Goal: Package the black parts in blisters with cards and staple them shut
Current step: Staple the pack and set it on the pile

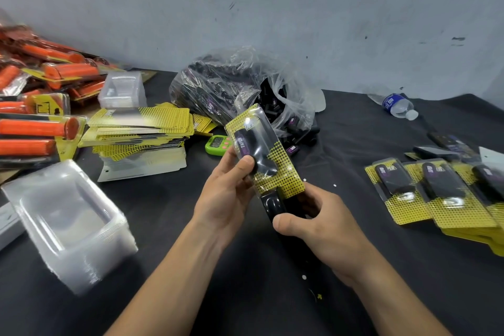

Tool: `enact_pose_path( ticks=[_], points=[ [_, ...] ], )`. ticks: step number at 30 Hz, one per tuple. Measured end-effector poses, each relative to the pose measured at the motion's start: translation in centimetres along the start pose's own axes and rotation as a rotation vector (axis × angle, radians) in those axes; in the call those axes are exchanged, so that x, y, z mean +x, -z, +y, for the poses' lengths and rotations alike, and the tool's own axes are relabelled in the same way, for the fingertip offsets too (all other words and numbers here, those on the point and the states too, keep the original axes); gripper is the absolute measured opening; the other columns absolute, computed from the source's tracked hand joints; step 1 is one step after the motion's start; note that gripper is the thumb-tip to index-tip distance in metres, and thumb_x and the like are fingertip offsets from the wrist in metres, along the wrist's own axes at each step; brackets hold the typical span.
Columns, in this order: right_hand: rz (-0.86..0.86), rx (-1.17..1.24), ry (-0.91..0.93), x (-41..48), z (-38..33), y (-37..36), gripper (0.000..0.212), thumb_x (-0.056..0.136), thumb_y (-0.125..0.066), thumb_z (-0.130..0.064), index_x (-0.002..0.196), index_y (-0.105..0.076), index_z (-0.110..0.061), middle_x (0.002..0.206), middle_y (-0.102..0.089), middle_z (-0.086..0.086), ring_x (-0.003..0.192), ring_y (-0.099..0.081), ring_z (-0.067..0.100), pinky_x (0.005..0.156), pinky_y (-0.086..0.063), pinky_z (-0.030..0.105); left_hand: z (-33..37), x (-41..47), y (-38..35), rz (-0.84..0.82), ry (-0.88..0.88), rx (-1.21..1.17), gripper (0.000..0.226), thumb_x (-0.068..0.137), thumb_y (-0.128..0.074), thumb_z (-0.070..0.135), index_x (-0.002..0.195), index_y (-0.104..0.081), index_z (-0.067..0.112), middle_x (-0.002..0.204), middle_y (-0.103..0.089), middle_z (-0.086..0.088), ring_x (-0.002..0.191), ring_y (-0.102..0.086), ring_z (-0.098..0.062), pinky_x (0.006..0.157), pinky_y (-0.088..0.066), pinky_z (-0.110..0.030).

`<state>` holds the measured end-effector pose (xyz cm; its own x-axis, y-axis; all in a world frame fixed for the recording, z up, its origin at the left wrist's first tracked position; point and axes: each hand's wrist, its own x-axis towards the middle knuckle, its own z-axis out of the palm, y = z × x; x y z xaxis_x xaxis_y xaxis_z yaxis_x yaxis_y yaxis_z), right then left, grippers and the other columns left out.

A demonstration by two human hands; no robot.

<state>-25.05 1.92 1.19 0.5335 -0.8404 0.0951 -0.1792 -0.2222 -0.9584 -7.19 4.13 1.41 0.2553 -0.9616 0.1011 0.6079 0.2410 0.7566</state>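
My left hand (226, 188) grips a clear blister pack (263, 150) that holds black parts over a yellow dotted card. The pack is tilted, its top pointing away from me. My right hand (313, 224) holds a black stapler (272, 206), whose jaw sits over the pack's lower edge. A clear plastic bag (240, 90) full of loose black parts lies behind the pack. Yellow cards (141, 128) are stacked at the left. Nested empty blisters (71, 224) stand at the near left.
Finished black-part packs (436, 191) lie in a row at the right. Orange-part packs (41, 106) pile up at the far left. A green timer (218, 144) sits beside the cards, and a water bottle (395, 105) lies near the back wall. A black cloth (259, 294) covers the table.
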Motion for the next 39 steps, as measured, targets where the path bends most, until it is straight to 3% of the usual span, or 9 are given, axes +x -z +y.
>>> enact_pose_path(
  ticks=[11, 17, 19, 23, 26, 28, 31, 35, 39],
  points=[
    [0.032, 0.070, 0.002, 0.0, -0.1, -0.4, 0.042, 0.070, -0.081, -0.035, 0.111, -0.075, -0.027, 0.107, -0.078, 0.004, 0.102, -0.074, 0.027, 0.093, -0.058, 0.056, 0.1, -0.3, -0.1, -0.036, -0.019, 0.042, 0.029, 0.087, -0.063, 0.016, 0.116, -0.064, 0.021, 0.081, -0.073, 0.010, 0.064, -0.067, -0.003, 0.062, -0.055, -0.019],
    [0.036, 0.093, -0.004, 0.0, -0.3, -0.6, 0.037, 0.070, -0.079, -0.033, 0.107, -0.076, -0.029, 0.104, -0.079, 0.003, 0.099, -0.074, 0.025, 0.088, -0.061, 0.050, 0.1, 0.0, 0.1, -0.017, -0.010, 0.052, 0.042, 0.087, -0.065, 0.017, 0.129, -0.064, 0.019, 0.105, -0.076, -0.002, 0.085, -0.072, -0.013, 0.074, -0.060, -0.027],
    [0.053, 0.114, -0.005, 0.0, -0.3, -0.8, 0.038, 0.067, -0.078, -0.036, 0.104, -0.077, -0.025, 0.099, -0.079, 0.007, 0.095, -0.074, 0.029, 0.085, -0.062, 0.049, 0.1, 0.1, 0.1, -0.014, -0.003, 0.062, 0.048, 0.087, -0.065, 0.018, 0.134, -0.062, 0.018, 0.111, -0.075, -0.004, 0.093, -0.072, -0.017, 0.083, -0.060, -0.031],
    [0.169, 0.120, -0.026, 0.1, -0.1, -1.3, 0.045, 0.060, -0.073, -0.039, 0.085, -0.067, -0.002, 0.073, -0.062, 0.018, 0.067, -0.056, 0.029, 0.061, -0.047, 0.046, -0.1, 0.0, 0.1, -0.025, -0.006, 0.070, 0.042, 0.087, -0.065, 0.018, 0.129, -0.064, 0.018, 0.111, -0.076, -0.005, 0.091, -0.074, -0.017, 0.076, -0.060, -0.027],
    [0.064, 0.161, -0.124, 0.5, -0.2, -0.7, 0.042, 0.067, -0.076, -0.036, 0.097, -0.072, -0.007, 0.093, -0.069, 0.028, 0.083, -0.069, 0.032, 0.076, -0.057, 0.055, -0.4, 0.0, 0.0, 0.009, -0.010, 0.105, 0.042, 0.088, -0.064, 0.018, 0.130, -0.063, 0.018, 0.114, -0.076, -0.007, 0.094, -0.074, -0.018, 0.082, -0.059, -0.031],
    [-0.050, 0.235, -0.199, 0.6, -0.2, -0.2, 0.040, 0.073, -0.080, -0.030, 0.109, -0.075, -0.015, 0.108, -0.075, 0.022, 0.100, -0.074, 0.035, 0.092, -0.059, 0.053, -0.7, 0.1, 0.0, 0.076, -0.013, 0.139, 0.035, 0.093, -0.063, 0.018, 0.127, -0.064, 0.018, 0.113, -0.076, -0.008, 0.095, -0.072, -0.019, 0.086, -0.055, -0.036],
    [0.007, 0.257, -0.319, 0.6, 0.4, 0.3, 0.038, 0.080, -0.084, -0.025, 0.116, -0.072, -0.020, 0.100, -0.079, 0.011, 0.086, -0.075, 0.022, 0.086, -0.060, 0.042, -0.8, 0.5, 0.4, 0.207, -0.032, 0.137, 0.018, 0.102, -0.057, 0.015, 0.118, -0.065, 0.018, 0.106, -0.076, -0.006, 0.091, -0.071, -0.019, 0.087, -0.053, -0.041],
    [0.216, -0.135, -0.320, 1.2, 0.8, 1.7, 0.029, 0.082, -0.078, -0.053, 0.099, -0.078, -0.029, 0.089, -0.079, -0.014, 0.085, -0.072, 0.002, 0.081, -0.054, 0.027, 0.0, 0.6, 1.1, 0.334, 0.005, 0.163, 0.018, 0.102, -0.061, 0.020, 0.100, -0.076, 0.030, 0.097, -0.078, 0.003, 0.084, -0.073, -0.012, 0.076, -0.053, -0.033],
    [0.368, -0.351, -0.256, 1.2, 0.6, 2.0, 0.046, 0.085, -0.072, -0.050, 0.127, -0.070, -0.032, 0.105, -0.065, -0.022, 0.106, -0.061, 0.003, 0.085, -0.046, 0.024, -0.2, 0.2, 0.8, 0.307, 0.052, 0.202, 0.030, 0.098, -0.066, 0.020, 0.085, -0.081, 0.042, 0.096, -0.078, -0.002, 0.082, -0.073, -0.019, 0.079, -0.054, -0.045]
  ],
)
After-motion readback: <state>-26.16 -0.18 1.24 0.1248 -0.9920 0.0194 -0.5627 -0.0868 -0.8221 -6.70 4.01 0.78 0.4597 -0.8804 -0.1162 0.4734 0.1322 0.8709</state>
